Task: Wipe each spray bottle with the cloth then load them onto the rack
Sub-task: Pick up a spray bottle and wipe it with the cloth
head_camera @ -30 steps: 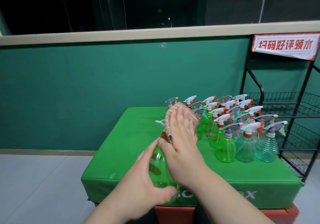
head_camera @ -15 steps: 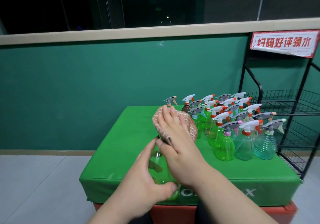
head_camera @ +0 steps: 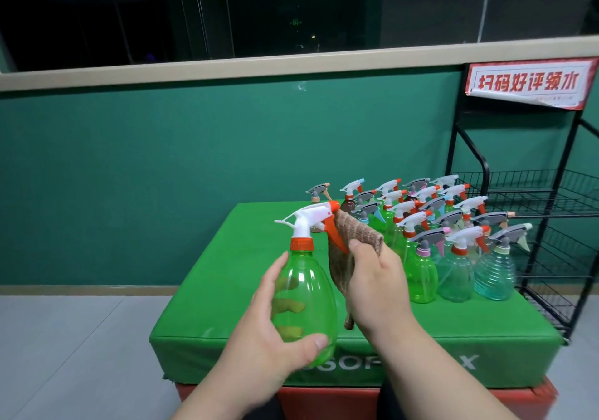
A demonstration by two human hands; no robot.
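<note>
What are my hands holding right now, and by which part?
The left hand grips the green spray bottle round its lower body. The right hand holds the brown cloth, bunched under its thumb.

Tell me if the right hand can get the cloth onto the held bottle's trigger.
Probably yes: the right hand holds the cloth beside the orange trigger, and the left hand grips the green bottle only by its body.
</note>
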